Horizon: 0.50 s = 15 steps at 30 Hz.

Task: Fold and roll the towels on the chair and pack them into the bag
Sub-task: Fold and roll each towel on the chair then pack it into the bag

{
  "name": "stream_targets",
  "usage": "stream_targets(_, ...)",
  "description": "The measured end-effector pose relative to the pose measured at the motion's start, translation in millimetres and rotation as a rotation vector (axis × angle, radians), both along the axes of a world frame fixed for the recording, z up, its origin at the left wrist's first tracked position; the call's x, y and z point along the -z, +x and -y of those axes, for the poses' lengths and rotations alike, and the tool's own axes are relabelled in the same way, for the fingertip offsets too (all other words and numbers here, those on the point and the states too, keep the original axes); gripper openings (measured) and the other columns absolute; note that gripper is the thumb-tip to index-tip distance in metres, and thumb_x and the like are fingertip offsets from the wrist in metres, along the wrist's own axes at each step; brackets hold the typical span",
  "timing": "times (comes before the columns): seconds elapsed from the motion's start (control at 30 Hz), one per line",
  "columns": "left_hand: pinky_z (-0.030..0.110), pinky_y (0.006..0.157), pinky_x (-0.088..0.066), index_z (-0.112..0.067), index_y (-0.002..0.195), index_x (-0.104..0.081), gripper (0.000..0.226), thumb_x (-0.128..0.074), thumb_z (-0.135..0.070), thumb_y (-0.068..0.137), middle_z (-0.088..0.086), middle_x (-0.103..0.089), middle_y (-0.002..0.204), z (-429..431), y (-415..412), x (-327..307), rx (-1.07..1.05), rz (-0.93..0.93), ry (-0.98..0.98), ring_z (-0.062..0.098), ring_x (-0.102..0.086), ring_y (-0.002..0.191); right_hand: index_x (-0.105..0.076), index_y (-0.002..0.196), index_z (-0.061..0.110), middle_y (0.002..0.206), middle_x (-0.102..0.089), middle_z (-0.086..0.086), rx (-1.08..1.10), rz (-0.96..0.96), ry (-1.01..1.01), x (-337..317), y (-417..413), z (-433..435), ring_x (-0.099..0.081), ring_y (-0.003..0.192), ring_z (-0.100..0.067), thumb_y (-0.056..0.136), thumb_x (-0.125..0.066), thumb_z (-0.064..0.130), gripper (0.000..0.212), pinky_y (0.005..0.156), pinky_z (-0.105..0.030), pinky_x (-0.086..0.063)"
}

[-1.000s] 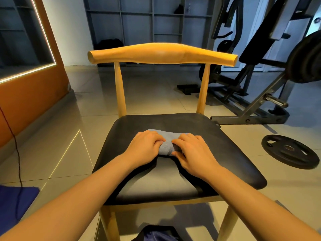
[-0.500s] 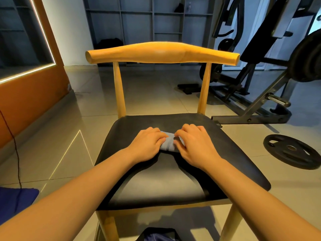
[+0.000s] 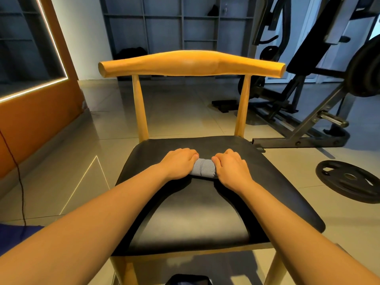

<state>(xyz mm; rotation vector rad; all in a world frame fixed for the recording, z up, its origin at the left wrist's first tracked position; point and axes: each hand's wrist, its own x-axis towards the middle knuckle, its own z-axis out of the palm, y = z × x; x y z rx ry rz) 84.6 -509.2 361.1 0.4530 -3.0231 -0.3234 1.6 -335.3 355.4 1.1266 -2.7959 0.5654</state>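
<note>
A grey towel [image 3: 203, 168] lies as a tight roll across the middle of the black seat of a wooden chair [image 3: 273, 177]. My left hand [image 3: 178, 162] grips the roll's left end with curled fingers. My right hand [image 3: 230, 165] grips its right end the same way. Only the short middle stretch of the roll shows between the two hands. A dark bag [image 3: 188, 280] peeks out on the floor under the chair's front edge, mostly cut off by the frame.
The chair's curved wooden backrest [image 3: 191, 63] rises behind the seat. A black weight plate [image 3: 349, 179] lies on the tiled floor at right, beside a weight bench frame [image 3: 304, 128]. An orange wall panel [image 3: 30, 120] and a black cable [image 3: 18, 177] are at left.
The flat part of the towel ahead of my hands has vanished into the roll. Both hands have moved away from me across the seat, and the roll is tighter and shorter between them.
</note>
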Motion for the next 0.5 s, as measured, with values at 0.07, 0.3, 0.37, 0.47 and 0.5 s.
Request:
stream_targets(0.07,0.049,0.090,-0.047,-0.019,0.105,-0.062,0.040,-0.024,-0.033,0.107,0.003,-0.061,0.108,2.2,-5.5,2.3,-0.033,0.025,-0.051,0.027,-0.054,0.100,-0.063,0.105,0.018,0.107,-0.052,-0.007,0.022,-0.020,0.018,3.8,-3.7,2.2,-0.050,0.100,-0.026,0.109,-0.030,0.034,0.037,0.086,-0.042,-0.043)
stream_targets(0.3,0.048,0.084,-0.051,-0.014,0.094,-0.059,0.034,-0.029,-0.024,0.105,0.007,-0.063,0.099,-2.1,-11.2,1.6,-0.090,-0.011,-0.077,0.029,-0.053,0.093,-0.051,0.097,0.016,0.104,-0.061,-0.007,0.043,-0.120,0.043,4.6,-6.3,4.0,-0.054,0.094,-0.028,0.106,-0.038,0.022,0.017,0.078,-0.040,-0.040)
stream_targets(0.37,0.046,0.084,-0.052,-0.012,0.092,-0.061,0.035,-0.030,-0.022,0.104,0.008,-0.064,0.099,-6.5,-9.8,-0.3,-0.103,-0.048,-0.073,0.029,-0.055,0.091,-0.053,0.100,0.017,0.105,-0.063,-0.007,0.016,-0.175,0.104,4.3,-5.0,2.6,-0.055,0.094,-0.029,0.104,-0.043,0.020,0.010,0.074,-0.038,-0.038)
stream_targets(0.47,0.043,0.078,-0.052,-0.010,0.091,-0.062,0.026,-0.038,-0.017,0.101,0.009,-0.064,0.096,-15.4,-0.8,-0.2,-0.108,-0.118,-0.106,0.030,-0.057,0.088,-0.056,0.108,0.015,0.107,-0.064,-0.007,-0.038,-0.199,0.143,4.4,-2.4,-0.8,-0.057,0.095,-0.029,0.102,-0.049,0.020,0.011,0.072,-0.036,-0.038)
stream_targets(0.5,0.042,0.075,-0.053,-0.010,0.090,-0.061,0.023,-0.042,-0.016,0.100,0.008,-0.065,0.094,-18.3,3.9,0.4,-0.098,-0.140,-0.144,0.030,-0.058,0.085,-0.056,0.107,0.015,0.106,-0.064,-0.008,-0.051,-0.205,0.140,4.1,-0.6,-2.3,-0.057,0.094,-0.029,0.102,-0.049,0.020,0.010,0.072,-0.037,-0.040)
